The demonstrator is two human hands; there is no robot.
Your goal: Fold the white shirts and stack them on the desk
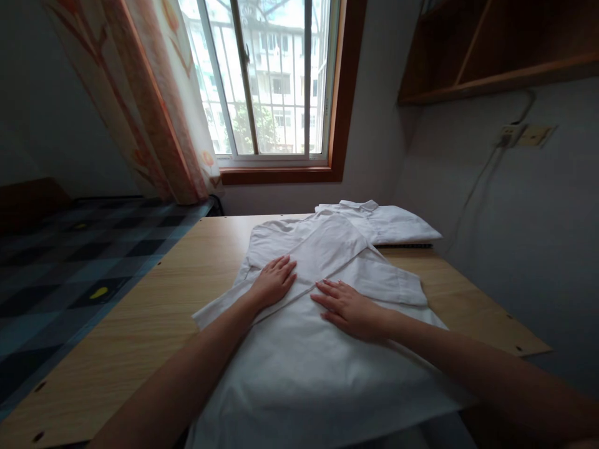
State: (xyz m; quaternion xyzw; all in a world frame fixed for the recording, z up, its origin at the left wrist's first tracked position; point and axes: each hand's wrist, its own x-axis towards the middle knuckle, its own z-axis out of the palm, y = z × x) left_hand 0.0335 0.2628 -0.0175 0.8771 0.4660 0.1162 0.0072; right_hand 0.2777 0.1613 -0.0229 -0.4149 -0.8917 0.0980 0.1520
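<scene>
A white shirt (299,368) lies spread over the wooden table, its lower part hanging past the near edge. Its sleeves are folded across the body, and one cuff sticks out at the left while another part reaches out at the right. My left hand (275,280) rests flat on the folded sleeve, fingers stretched out. Just right of it, my right hand (349,308) lies palm down on the cloth with its fingers spread. Neither hand grips the fabric. At the far side, a folded white shirt (397,224) with its collar showing touches or nearly touches the spread one.
The wooden table (154,312) has small dark holes along its edges. A bed with a checked cover (93,274) stands at the left. Ahead are a window (276,81) and a patterned curtain (154,100). A shelf (496,50) and a socket with a cord (510,134) are at the right.
</scene>
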